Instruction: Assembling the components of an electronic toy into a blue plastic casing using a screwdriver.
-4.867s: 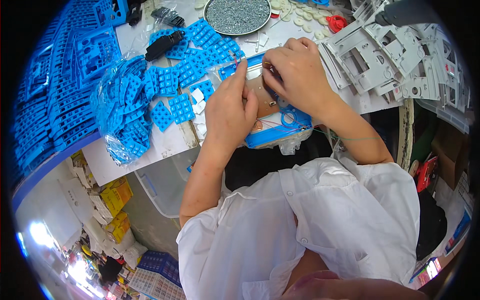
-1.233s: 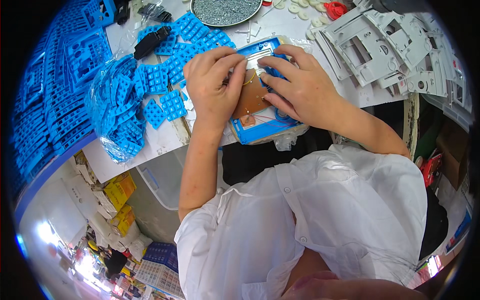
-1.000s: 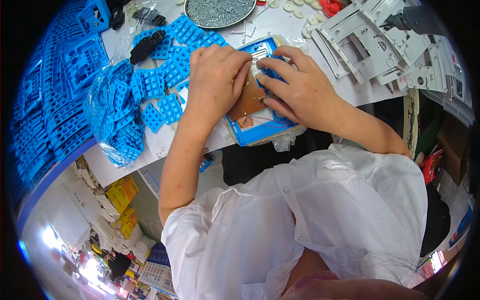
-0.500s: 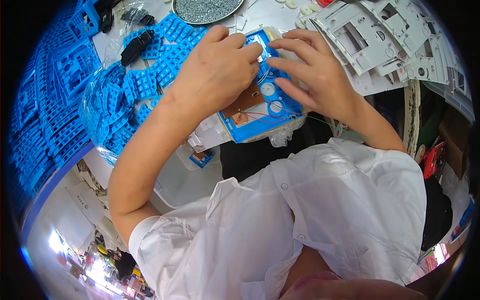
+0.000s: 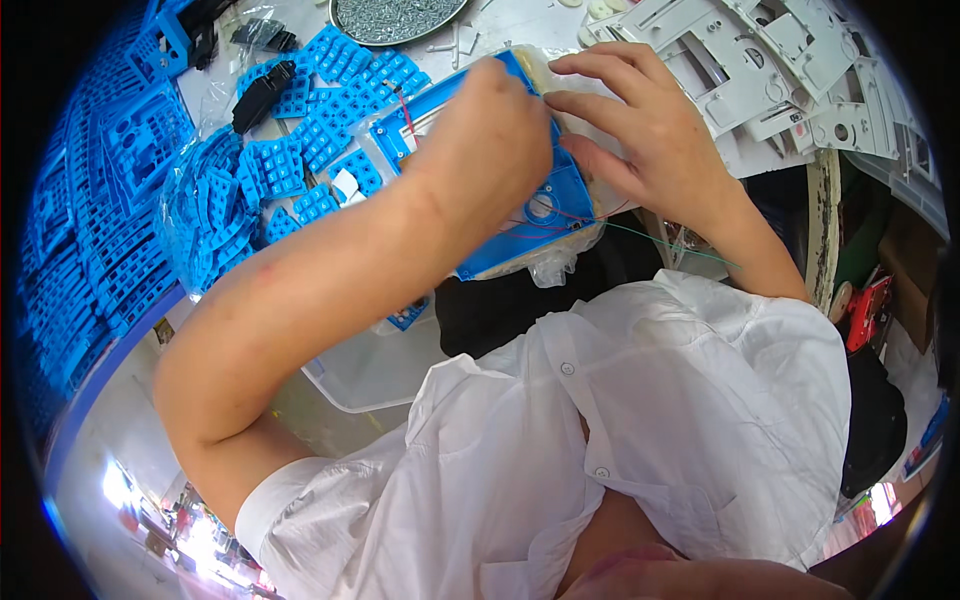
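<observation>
A shallow blue plastic housing [image 5: 482, 262] lies on the worktable in front of me, on a clear plastic wrapping. My left hand [image 5: 490, 140] is curled over its middle, fingertips turned down and hidden, so what they pinch does not show. My right hand [image 5: 645, 130] is at the housing's right rim, its fingers stretched and apart, the tips near the edge. Thin red wires [image 5: 572, 216] cross the lower part of the housing by a round ring, and a green wire [image 5: 660, 241] trails off to the right. Another red wire [image 5: 405, 110] rises at the upper left.
Several blue keypad pieces [image 5: 272, 168] heap up on the left, with a black part [image 5: 263, 97] on them. A round tray of screws [image 5: 395, 18] stands at the back. White plastic panels [image 5: 720, 75] are stacked at the right; a clear bin [image 5: 365, 375] sits below.
My left hand has moved right across the housing and its fingers have curled in, covering the brown circuit board. My right hand has shifted slightly upward and right.
</observation>
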`<state>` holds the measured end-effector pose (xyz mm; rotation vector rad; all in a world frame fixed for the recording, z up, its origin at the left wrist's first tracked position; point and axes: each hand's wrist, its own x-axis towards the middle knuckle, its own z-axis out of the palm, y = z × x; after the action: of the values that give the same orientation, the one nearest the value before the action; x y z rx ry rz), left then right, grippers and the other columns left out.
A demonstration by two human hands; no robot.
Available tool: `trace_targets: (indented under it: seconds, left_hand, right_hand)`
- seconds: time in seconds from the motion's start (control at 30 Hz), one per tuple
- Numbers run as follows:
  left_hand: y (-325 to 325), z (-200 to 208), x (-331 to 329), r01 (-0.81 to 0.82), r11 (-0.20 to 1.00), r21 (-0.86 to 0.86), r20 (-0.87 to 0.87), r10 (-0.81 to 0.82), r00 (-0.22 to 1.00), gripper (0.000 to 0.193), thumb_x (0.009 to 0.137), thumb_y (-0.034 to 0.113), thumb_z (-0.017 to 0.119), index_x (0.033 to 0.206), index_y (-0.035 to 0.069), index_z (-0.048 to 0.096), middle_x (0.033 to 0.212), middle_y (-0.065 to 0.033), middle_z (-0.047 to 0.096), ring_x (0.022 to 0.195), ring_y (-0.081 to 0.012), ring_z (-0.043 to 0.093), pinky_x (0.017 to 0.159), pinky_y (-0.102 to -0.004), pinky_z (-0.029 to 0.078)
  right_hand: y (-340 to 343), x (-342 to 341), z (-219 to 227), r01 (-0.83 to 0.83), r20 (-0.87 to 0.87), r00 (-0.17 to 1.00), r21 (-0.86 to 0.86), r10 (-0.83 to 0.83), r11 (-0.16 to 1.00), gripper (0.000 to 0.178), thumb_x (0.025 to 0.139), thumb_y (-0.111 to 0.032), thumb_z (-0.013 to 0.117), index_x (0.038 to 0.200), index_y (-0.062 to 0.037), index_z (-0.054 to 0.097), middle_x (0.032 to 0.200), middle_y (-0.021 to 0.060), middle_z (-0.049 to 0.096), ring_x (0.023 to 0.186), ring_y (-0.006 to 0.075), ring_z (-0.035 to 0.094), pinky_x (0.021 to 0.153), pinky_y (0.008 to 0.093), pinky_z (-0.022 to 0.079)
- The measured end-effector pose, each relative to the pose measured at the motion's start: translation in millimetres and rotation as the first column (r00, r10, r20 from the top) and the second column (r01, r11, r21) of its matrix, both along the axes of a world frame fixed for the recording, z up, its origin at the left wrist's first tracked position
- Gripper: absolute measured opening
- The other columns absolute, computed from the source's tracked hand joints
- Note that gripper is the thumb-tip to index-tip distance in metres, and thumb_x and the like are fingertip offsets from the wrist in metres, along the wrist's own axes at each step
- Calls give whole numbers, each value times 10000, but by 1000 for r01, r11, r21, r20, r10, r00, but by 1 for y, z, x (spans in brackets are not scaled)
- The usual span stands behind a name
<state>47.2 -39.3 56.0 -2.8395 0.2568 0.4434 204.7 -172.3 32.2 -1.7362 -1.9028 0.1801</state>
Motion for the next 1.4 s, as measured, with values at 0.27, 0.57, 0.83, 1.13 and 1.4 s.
trace_targets:
  seconds: [0.27,0.57,0.83,1.13,1.4]
  left_hand:
    - [56,-4,-2,-80,926,-369,82,118,990,130,836,55,660,939,60,740,940,-83,632,916,-290,667,787,-407,563]
    - [33,1,11,-54,986,-160,-59,45,997,115,810,121,724,908,76,765,950,-38,658,964,-230,675,789,-355,563]
    - [-5,-12,-1,66,992,109,-31,-63,998,133,781,232,774,873,137,783,952,11,631,981,-161,627,735,-298,521]
    - [50,-2,13,-217,940,-262,-13,221,975,92,802,174,763,834,91,788,839,-130,732,782,-301,737,688,-400,574]
    - [80,-17,21,-339,766,-546,-224,256,940,123,804,106,693,774,7,761,712,-199,704,688,-335,721,686,-409,583]
  right_hand:
    - [-1,3,-8,-9,-39,999,29,10,1000,316,825,-137,776,1130,-68,737,1300,108,644,1215,339,558,987,423,509]
    - [-4,6,-4,-4,-35,999,35,5,999,301,839,-154,768,1122,-58,739,1289,112,654,1190,327,579,970,412,513]
    - [-7,7,4,6,-55,999,38,-4,999,307,830,-143,766,1125,-65,740,1295,101,654,1157,309,583,922,384,523]
    - [-1,-7,-7,-66,-61,996,13,66,998,318,826,-144,770,1132,-72,724,1270,90,658,1151,322,587,935,413,529]
    - [16,-33,-35,-106,108,990,101,95,989,263,806,-215,775,1050,-121,742,1144,25,634,1166,276,557,878,401,525]
